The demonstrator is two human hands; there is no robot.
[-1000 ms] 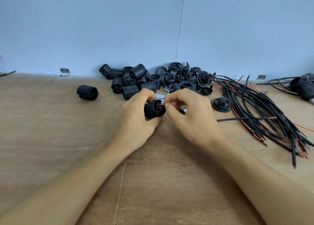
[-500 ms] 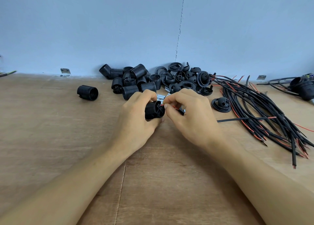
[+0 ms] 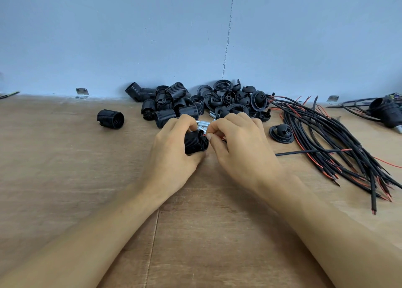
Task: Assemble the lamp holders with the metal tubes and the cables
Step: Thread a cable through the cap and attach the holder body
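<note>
Curling your left hand (image 3: 171, 150) round the ribbed lamp holder (image 3: 194, 144), you held it just above the table (image 3: 65, 179) near the middle, while a red wire (image 3: 204, 135) at its right-hand face was pinched in your right hand (image 3: 241, 148). To seat it well, you likely needed the barrel steady and the pinch close to the tip, so the strand entered straight. The holder lay on its side, long axis left to right, terminal face pointing right.

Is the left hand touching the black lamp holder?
Touching. The head view shows the left hand gripping the black lamp holder, fingers curled round it; the right hand pinches a red wire at its end.
</note>
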